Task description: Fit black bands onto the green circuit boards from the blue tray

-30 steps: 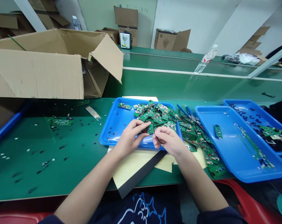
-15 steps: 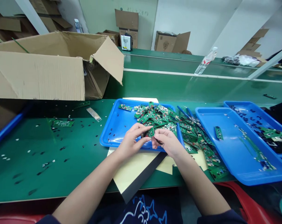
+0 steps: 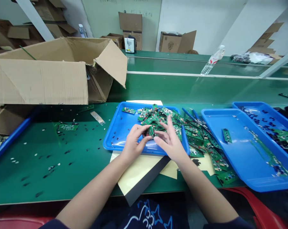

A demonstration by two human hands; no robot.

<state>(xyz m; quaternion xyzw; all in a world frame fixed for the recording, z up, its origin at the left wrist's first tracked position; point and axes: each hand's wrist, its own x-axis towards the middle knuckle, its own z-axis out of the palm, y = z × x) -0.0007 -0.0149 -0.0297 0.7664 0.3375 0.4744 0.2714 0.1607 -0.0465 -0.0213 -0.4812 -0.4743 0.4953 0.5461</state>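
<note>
My left hand (image 3: 135, 139) grips a small green circuit board (image 3: 149, 131) between thumb and fingers, over the front part of a blue tray (image 3: 121, 127). Beside the board, my right hand (image 3: 169, 140) has its fingers spread, with the fingertips close to the board's right edge; whether they touch it I cannot tell. Behind both hands lies a heap of green circuit boards (image 3: 155, 115) in the tray. More boards (image 3: 193, 136) spill over the tray's right side onto the table. Under the tray's front edge are yellowish sheets (image 3: 136, 171) and a black strip (image 3: 146, 181).
Blue-handled pliers (image 3: 191, 115) lie right of the heap. A second blue tray (image 3: 232, 159) holds a board and scraps; another tray (image 3: 244, 106) behind it holds dark pieces. A big cardboard box (image 3: 38, 82) stands at left. Small dark bits scatter over the green table (image 3: 81, 165).
My right hand has let go of the board's edge and spread its fingers. A dark scrap now shows on the yellow sheet by my right forearm. The left hand keeps its hold.
</note>
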